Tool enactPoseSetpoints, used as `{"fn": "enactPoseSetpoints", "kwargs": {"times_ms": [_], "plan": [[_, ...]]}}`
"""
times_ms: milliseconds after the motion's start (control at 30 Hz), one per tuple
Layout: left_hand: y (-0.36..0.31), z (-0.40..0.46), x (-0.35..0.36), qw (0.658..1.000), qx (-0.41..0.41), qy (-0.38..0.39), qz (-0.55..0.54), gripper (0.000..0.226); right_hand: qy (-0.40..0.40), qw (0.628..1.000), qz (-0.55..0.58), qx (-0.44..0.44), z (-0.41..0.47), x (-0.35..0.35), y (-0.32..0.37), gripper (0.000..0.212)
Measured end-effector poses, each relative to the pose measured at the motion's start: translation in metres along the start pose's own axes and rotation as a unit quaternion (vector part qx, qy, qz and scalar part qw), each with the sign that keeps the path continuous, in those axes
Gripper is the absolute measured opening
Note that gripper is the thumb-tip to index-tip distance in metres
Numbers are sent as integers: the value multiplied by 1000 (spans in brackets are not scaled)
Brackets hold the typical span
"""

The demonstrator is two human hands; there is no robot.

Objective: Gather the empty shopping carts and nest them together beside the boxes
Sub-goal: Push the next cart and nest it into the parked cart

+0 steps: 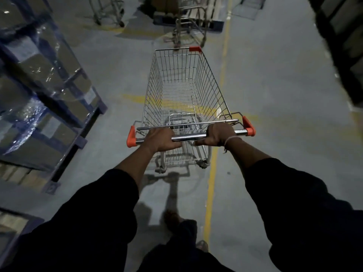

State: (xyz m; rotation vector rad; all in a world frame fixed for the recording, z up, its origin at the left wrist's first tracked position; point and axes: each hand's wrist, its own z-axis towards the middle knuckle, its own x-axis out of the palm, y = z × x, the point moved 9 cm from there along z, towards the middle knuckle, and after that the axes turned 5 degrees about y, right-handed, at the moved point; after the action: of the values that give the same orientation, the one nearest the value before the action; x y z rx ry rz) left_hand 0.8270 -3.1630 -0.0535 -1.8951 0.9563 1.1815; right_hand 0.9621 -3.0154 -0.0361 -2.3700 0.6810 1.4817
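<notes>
Grey concrete floor (pixel 275 95) of a dim warehouse aisle, marked with a yellow line (pixel 211 185) running away from the viewer and a worn yellow band crossing it. Centre: an empty wire shopping cart (pixel 184 89) with orange corner caps, standing on the floor partly over the yellow line, its basket pointing away from the person. Its chrome handle bar (pixel 188 137) lies crosswise nearest the viewer. The left hand (pixel 162 139) grips the bar near its left end, fingers curled over the top; the right hand (pixel 219 135) grips it near the right end, fingers wrapped round the bar, a pale cord at the wrist. Both forearms emerge from dark sleeves (pixel 98 222).

Left of the cart: blue racking (pixel 64 122) holding film-wrapped cardboard boxes (pixel 51 61). Far end of the aisle, well apart from the held cart: a second cart (pixel 189 26) directly ahead and a third cart (pixel 107 10) further left, both partly cut off by the frame edge. Dark shelving (pixel 343 46) at upper right; its contents cannot be made out.
</notes>
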Motion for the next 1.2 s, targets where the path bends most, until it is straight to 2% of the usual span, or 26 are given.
{"fn": "enactPoseSetpoints", "kwargs": {"times_ms": [500, 600, 1000, 1200], "plan": [[-159, 10, 23, 983, 174, 14, 64, 54, 3, 986, 69, 153, -134, 63, -110, 76], [-190, 12, 27, 974, 211, 16, 84, 50, 1, 978, 92, 187, -155, 76, -130, 77], [-279, 19, 42, 915, 368, 28, 161, 61, 3, 928, 160, 336, -234, 120, -163, 81], [-324, 6, 49, 881, 434, 42, 186, 56, 4, 895, 193, 401, -276, 142, -167, 79]]}}
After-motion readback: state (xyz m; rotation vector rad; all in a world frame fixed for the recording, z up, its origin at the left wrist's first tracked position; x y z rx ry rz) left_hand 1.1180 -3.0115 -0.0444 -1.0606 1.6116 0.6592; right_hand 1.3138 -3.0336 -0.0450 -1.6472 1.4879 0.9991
